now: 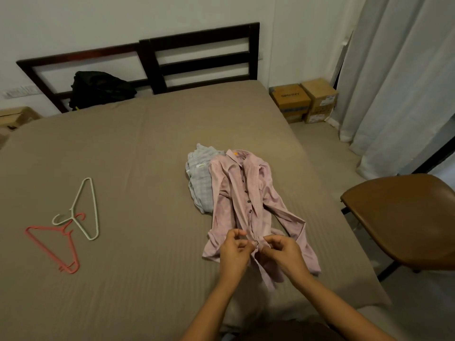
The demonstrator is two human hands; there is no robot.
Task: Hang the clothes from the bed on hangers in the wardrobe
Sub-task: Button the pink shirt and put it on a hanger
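My left hand (235,249) and right hand (283,252) meet low in the middle of the frame. The fingers (242,233) of both are curled, pinching the buttoned front of the pink shirt (246,205) near its hem. That shirt lies spread on the bed (123,156), right of centre, collar toward the headboard, overlapping a grey checked shirt (200,178) at its upper left. At the left of the frame, a white hanger (85,207) and a red hanger (56,244) lie on the bed, overlapping at their hooks. A black bag (98,88) sits upper left, and a brown chair (406,217) stands at the right edge.
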